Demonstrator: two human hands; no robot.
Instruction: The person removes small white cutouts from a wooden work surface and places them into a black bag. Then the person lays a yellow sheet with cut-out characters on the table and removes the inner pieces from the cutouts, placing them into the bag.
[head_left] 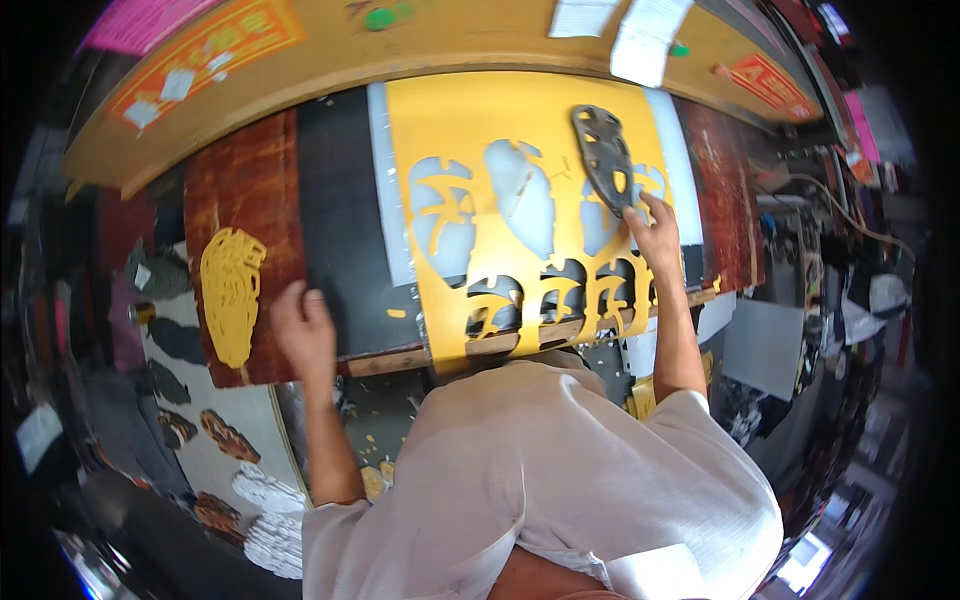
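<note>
A yellow sheet (470, 105) with several shoe-upper-shaped cutouts lies across the worktable over a pale board (398, 235). Its near end hangs past the table's front edge. On the sheet's right part sits a dark cutting die (590, 150), long, with holes through its frame. My right hand (655, 235) has its thumb and fingers at the die's near end, closed on it. Over the table's left front side is my left hand (303, 325), holding nothing, fingers a little apart and slightly blurred. Left of it lies a stack of yellow cut pieces (232, 295).
Across the far side runs a yellow-brown machine beam (430, 50) with papers (650, 40) stuck on it. At the lower left, a lower board (255, 400) carries dark, brown and white cut pieces (270, 520). Yellow scraps lie on the floor below the table.
</note>
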